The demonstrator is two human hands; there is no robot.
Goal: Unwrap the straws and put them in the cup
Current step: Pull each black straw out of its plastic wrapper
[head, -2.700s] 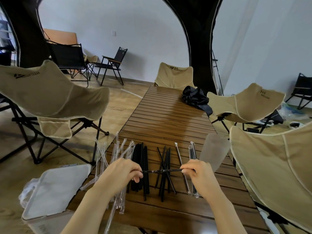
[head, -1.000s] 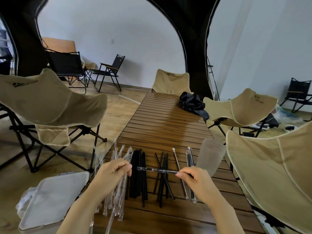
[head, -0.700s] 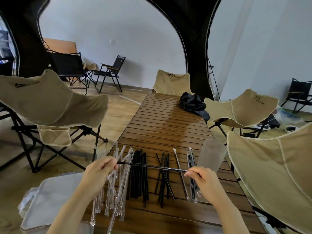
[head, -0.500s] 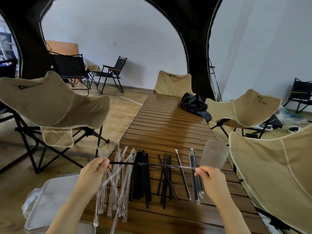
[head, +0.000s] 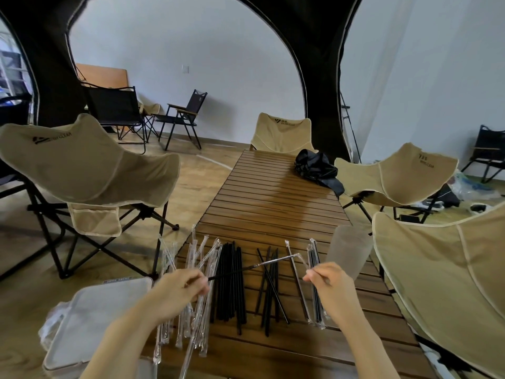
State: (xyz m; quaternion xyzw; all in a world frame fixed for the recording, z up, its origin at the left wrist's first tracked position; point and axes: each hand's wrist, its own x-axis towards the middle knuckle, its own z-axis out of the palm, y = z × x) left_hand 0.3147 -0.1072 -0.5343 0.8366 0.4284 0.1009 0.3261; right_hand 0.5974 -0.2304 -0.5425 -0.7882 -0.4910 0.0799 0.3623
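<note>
Over table's (head: pixel 273 203) near edge, apparently mid-unwrap: pinching black straw (head: pixel 235 270) in left hand (head: pixel 179 292), wrapper (head: pixel 287 257) in right hand (head: pixel 329 283); next, probably straw into cup (head: pixel 348 250).

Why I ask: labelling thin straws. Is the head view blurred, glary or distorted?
Head view: strong wide-angle bending, so the tent arches and edge chairs curve; a pale glare patch on the table; the held straw and its wrapper look slightly soft; the cup is translucent and faint.

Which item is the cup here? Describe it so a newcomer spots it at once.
Start at the long slatted wooden table. On its right edge, just beyond the right hand, stands the cup. It is the only frosted, tapered tumbler, wide beside the thin straws lying next to it.
</note>
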